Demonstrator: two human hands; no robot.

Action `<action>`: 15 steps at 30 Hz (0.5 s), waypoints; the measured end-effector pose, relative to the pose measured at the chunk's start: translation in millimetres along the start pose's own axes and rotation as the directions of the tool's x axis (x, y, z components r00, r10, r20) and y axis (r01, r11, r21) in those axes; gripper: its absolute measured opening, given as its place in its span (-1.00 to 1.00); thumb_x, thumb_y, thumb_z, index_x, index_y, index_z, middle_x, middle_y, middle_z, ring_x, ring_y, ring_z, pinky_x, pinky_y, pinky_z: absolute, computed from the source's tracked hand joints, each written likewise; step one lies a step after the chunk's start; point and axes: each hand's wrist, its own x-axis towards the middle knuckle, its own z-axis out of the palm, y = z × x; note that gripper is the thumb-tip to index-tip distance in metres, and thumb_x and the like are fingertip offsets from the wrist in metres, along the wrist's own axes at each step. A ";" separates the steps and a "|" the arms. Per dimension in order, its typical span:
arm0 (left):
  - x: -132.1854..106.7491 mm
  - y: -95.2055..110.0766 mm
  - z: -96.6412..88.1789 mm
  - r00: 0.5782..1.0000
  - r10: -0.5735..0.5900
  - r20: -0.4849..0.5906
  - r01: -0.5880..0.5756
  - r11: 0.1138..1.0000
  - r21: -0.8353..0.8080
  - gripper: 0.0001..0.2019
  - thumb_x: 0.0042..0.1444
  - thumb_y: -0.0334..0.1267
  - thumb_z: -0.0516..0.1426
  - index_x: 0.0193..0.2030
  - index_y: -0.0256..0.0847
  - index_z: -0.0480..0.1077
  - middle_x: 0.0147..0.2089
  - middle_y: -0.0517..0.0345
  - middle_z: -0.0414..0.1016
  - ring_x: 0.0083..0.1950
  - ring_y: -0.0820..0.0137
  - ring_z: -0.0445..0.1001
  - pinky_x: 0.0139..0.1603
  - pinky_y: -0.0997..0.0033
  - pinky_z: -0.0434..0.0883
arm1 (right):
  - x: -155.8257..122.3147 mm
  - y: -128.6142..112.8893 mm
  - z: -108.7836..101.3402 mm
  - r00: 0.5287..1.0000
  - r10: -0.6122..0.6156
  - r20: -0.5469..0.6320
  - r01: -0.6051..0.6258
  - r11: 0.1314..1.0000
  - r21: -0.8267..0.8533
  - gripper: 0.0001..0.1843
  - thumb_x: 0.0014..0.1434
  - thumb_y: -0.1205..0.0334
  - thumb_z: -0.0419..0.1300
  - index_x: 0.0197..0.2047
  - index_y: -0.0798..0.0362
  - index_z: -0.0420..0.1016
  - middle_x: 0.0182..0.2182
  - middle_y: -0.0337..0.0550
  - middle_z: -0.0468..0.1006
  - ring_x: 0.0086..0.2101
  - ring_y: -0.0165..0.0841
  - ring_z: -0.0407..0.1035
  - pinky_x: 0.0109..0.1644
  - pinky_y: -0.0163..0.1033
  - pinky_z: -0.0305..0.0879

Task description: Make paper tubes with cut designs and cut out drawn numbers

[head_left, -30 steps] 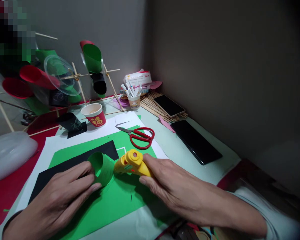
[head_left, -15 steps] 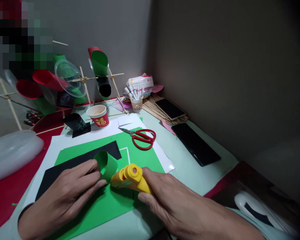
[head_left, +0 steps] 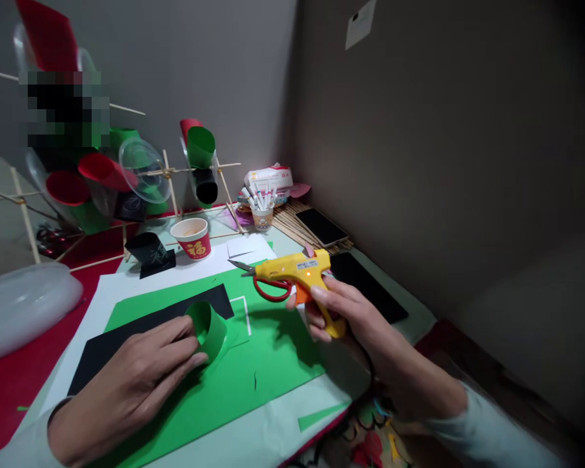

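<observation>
A short green paper tube (head_left: 217,333) stands on a sheet of green paper (head_left: 273,364), and my left hand (head_left: 136,374) pinches its near left edge. Up off the table, my right hand (head_left: 344,305) is wrapped round the handle of a yellow hot glue gun (head_left: 292,265) with an orange trigger. The gun's nozzle points left, over the red-handled scissors (head_left: 273,290), which it partly covers. Under the left hand's side lies a black paper sheet (head_left: 156,328). A glossy line shows at the base of the tube.
Behind stand a red and white paper cup (head_left: 191,239), a black paper tube (head_left: 147,250) and a cup of markers (head_left: 262,218). Two phones (head_left: 322,226) lie at right, one on wooden sticks. A stick frame (head_left: 168,172) with coloured tubes rises at back left, near a white balloon-like object (head_left: 24,309).
My right hand has lifted the glue gun away from the tube's base, up and to the right. My left hand stays on the tube. The view has shifted slightly.
</observation>
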 end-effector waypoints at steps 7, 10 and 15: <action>-5.4 -7.9 2.9 0.987 0.156 0.030 -0.158 0.981 0.113 -0.65 0.47 -0.15 -0.16 -0.14 -0.03 0.44 -0.24 0.16 0.56 -0.24 0.40 0.57 -0.30 0.57 0.46 | 53.1 18.6 -9.0 0.991 -0.030 -0.133 0.040 0.997 0.071 -0.73 0.27 0.09 0.19 -0.32 0.11 0.53 -0.46 -0.18 0.51 -0.53 -0.47 0.32 -0.42 -0.37 0.26; -4.9 -8.1 5.0 0.986 0.167 0.015 -0.167 0.974 0.151 -0.64 0.47 -0.16 -0.17 -0.16 -0.02 0.42 -0.26 0.18 0.56 -0.25 0.41 0.58 -0.30 0.60 0.46 | 67.8 19.7 -5.6 0.985 -0.060 -0.159 0.066 0.997 0.034 -0.78 0.35 0.16 0.19 -0.26 0.12 0.53 -0.42 -0.23 0.52 -0.51 -0.48 0.36 -0.39 -0.38 0.32; -4.8 -9.5 7.6 0.991 0.130 -0.021 -0.128 0.987 0.096 -0.66 0.43 -0.14 -0.08 -0.23 0.02 0.49 -0.32 0.22 0.57 -0.32 0.41 0.58 -0.33 0.61 0.49 | 80.7 22.0 -7.4 0.994 -0.039 -0.103 0.031 0.996 -0.086 -0.76 0.40 0.12 0.23 -0.06 0.15 0.50 -0.23 -0.17 0.57 -0.35 -0.39 0.49 -0.29 -0.24 0.50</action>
